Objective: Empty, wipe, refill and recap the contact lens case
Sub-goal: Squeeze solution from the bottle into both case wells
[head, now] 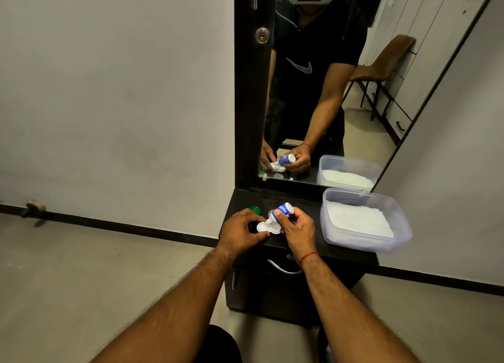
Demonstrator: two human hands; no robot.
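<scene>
A white contact lens case (pixel 268 228) with two uncapped wells is held over the front of the dark dresser top (pixel 305 207). My left hand (pixel 241 233) pinches its left end. My right hand (pixel 296 230) grips a small blue and white solution bottle (pixel 282 211), tipped nozzle-down over the case's left well. A green cap (pixel 255 209) lies on the top just behind my left hand. A pale second cap (pixel 272 213) shows partly behind the bottle.
A clear plastic tub (pixel 392 242) lined with white tissue stands on the right of the dresser top. A mirror (pixel 313 89) rises behind the top and reflects a person and a chair. Below the top is a drawer with a metal handle (pixel 282 268).
</scene>
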